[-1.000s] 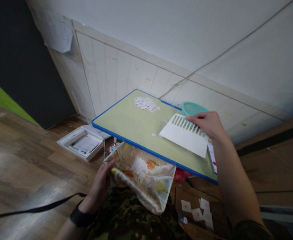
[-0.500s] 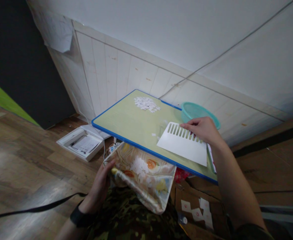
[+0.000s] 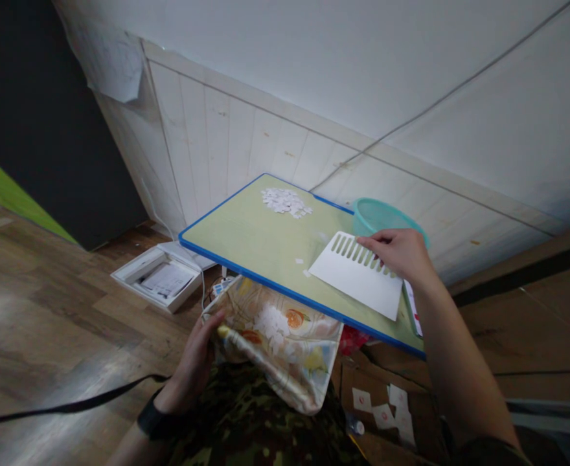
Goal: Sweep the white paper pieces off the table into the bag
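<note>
My right hand (image 3: 401,252) pinches the slotted edge of a white slotted plastic scraper (image 3: 357,278), held tilted over the right part of the green table (image 3: 231,226). Below the table's near edge, my left hand (image 3: 200,343) grips the left side of a fruit-patterned cloth bag (image 3: 309,375). The bag sags open, with small white paper pieces (image 3: 273,321) lying in it. A couple of white scraps (image 3: 299,261) rest on the tabletop left of the scraper. Farther back lies a heap of white paper pieces (image 3: 285,202).
Behind my right hand a turquoise bowl (image 3: 382,213) stands at the table's back edge. A phone-like flat object (image 3: 412,309) lies partly under my right wrist. On the floor at left is an open white box (image 3: 163,281). Cards (image 3: 385,415) lie in a cardboard box at lower right.
The scraper in my right hand has shifted slightly right and back, uncovering a second scrap on the table. My left hand and the bag have stayed in place.
</note>
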Motion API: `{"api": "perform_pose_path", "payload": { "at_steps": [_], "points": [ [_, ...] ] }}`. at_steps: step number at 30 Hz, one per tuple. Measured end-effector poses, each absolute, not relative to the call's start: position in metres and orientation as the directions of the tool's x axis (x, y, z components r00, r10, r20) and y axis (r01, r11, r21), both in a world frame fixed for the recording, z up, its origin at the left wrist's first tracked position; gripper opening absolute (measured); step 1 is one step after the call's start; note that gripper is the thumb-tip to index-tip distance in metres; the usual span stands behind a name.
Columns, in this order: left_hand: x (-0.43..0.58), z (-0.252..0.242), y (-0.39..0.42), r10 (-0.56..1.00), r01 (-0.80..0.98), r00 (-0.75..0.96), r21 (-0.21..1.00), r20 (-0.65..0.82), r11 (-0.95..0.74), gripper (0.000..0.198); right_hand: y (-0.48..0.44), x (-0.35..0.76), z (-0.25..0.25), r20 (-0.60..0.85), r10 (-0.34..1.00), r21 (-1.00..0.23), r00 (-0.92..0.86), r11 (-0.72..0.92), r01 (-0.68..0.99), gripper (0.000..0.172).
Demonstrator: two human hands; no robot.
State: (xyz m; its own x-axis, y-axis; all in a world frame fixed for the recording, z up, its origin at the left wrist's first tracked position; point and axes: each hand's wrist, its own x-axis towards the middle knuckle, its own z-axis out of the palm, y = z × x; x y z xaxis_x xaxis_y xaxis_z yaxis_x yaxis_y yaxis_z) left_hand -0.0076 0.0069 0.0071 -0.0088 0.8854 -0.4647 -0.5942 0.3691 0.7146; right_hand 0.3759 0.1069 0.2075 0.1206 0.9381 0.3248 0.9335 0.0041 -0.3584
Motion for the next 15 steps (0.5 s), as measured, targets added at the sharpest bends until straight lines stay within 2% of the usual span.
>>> {"api": "perform_pose_path", "payload": {
  "at_steps": [5,10,15],
  "points": [
    [-0.008,0.001,0.009,0.880,-0.603,-0.014,0.706,-0.475,0.371,0.070,0.103,0.370,0.217,0.340,0.933,-0.366,0.122,0.012,0.930,0.046],
    [-0.008,0.005,0.008,0.879,-0.604,-0.005,0.702,-0.477,0.378,0.071,0.097,0.359,0.215,0.285,0.955,-0.392,0.086,0.034,0.919,0.049],
    [-0.008,0.010,0.007,0.872,-0.572,-0.033,0.725,-0.488,0.384,0.063,0.089,0.348,0.218,0.194,0.981,-0.504,0.029,0.074,0.861,0.053]
  ]
}}
